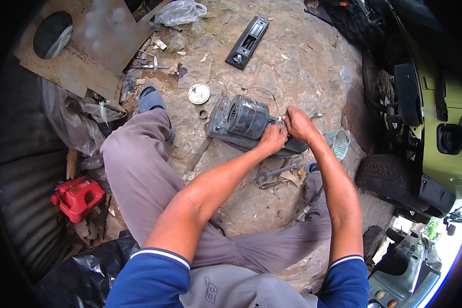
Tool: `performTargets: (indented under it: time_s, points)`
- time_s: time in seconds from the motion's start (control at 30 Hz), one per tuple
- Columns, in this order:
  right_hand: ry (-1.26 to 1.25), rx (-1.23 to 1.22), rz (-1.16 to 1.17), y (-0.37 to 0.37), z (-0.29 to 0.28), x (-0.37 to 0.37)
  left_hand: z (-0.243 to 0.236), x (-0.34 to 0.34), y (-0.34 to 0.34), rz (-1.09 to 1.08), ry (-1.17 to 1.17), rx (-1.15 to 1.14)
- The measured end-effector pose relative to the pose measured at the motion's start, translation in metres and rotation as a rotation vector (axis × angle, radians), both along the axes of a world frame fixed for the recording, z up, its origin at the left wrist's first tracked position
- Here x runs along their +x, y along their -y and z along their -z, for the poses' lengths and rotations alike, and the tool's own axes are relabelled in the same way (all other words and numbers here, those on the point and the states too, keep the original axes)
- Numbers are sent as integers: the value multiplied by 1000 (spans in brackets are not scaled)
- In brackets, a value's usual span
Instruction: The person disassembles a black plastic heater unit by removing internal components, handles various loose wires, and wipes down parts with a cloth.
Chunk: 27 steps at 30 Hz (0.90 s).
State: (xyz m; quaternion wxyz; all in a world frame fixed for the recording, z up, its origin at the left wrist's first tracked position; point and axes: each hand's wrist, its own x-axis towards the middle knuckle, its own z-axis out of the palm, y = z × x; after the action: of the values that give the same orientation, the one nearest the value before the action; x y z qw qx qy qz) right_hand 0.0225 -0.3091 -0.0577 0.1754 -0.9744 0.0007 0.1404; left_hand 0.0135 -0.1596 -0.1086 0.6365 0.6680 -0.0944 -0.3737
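A black blower unit [247, 118] with a round, slotted drum lies on the stony ground between my legs. Both hands work at its right end. My left hand [273, 139] is closed against the edge beside the drum. Just to the right, my right hand [299, 123] has its fingers pinched together around a small part. My fingers hide what each hand grips. A thin wire [275, 97] loops up from the unit near my right fingertips.
Wrenches [280, 172] lie close to my right foot, beside a ribbed, see-through cup [337, 143]. Beyond the unit are a round tin lid [198, 93] and a black control panel [247, 42]. A red jerrycan [78, 197] stands left; a green vehicle's tyre [387, 177] is right.
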Motion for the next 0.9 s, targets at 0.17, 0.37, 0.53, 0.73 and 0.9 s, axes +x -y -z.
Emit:
performTargets:
  time_s: [0.17, 0.37, 0.53, 0.73, 0.9]
  points:
    - [-40, 14, 88, -7, -7, -12, -5, -11, -9, 8, -125, -20]
    - [-73, -57, 324, -33, -18, -29, 12, -26, -7, 156, -40, 35]
    - [-266, -150, 378, -46, -20, -31, 29, -35, -6, 200, 21, 80]
    - [-363, -100, 247, -19, 3, -30, 16, -30, -11, 319, 29, 66]
    - [-319, -80, 35, -14, -11, -23, 23, -22, -13, 343, -2, 37]
